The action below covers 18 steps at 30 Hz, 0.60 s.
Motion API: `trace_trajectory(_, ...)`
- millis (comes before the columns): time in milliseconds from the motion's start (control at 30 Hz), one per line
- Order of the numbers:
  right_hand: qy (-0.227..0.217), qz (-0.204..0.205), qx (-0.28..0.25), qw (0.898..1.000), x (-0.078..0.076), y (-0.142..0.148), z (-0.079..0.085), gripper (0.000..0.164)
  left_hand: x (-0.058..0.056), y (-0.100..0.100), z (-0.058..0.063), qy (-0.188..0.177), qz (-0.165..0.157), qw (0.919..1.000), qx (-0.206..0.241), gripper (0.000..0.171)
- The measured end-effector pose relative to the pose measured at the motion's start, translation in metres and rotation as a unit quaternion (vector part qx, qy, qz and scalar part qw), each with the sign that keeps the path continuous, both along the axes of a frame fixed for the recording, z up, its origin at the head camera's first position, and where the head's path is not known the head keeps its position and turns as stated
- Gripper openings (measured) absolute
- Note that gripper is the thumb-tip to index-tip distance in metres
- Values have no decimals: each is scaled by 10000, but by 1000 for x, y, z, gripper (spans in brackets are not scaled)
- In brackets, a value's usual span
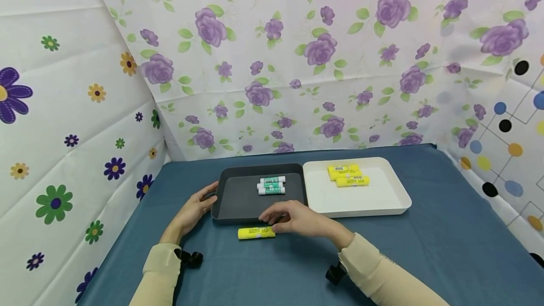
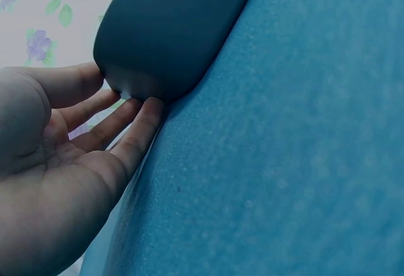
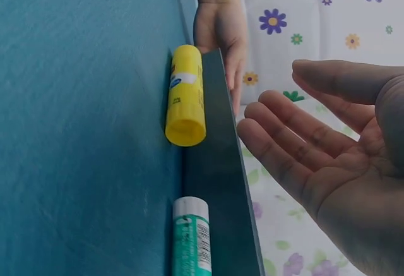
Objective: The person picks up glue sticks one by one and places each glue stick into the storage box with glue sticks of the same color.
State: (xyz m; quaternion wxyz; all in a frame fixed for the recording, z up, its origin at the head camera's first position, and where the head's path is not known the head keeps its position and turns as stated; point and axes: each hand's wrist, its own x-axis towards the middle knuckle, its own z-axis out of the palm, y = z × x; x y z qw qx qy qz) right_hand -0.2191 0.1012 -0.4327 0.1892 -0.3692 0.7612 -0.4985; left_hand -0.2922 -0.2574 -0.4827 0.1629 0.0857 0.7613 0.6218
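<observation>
My right hand [image 1: 297, 219] hovers over the front edge of the dark grey tray [image 1: 238, 202], fingers loosely bent with nothing between them. Just below its fingertips a yellow glue stick [image 1: 257, 233] lies on the cloth, in front of the tray. In the right wrist view a green-and-white glue stick [image 3: 192, 241] lies near that yellow one, beside the tray wall; the right hand hides it from the head view. My left hand [image 1: 193, 209] touches the tray's left end, its fingertips [image 2: 151, 102] against the outer wall. Inside the tray lie three green-and-white glue sticks [image 1: 272, 185].
A white tray [image 1: 382, 199] adjoins the dark one on the right, with three yellow glue sticks [image 1: 352, 181] in it. Both trays stand on a blue cloth [image 1: 238, 277] over the table. Flowered sheets [image 1: 255, 60] hang behind and at the left.
</observation>
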Motion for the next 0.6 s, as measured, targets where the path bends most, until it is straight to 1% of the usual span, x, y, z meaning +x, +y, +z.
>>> trace_trajectory(300, 12, -165, 72, 9998, 4, -4, -12, 33, -1, 0, -1, 10, 10, 10000, 13, 61)
trace_trajectory(467, 1, -196, 53, 9998, 6, -6, -13, 33, -1, 0, -1, 27, 12, 10000, 0, 61)
trace_trajectory(600, 71, -184, 104, 9998, 6, -7, -14, 33, -1, 0, -1, 20, 16, 10000, 12, 61)
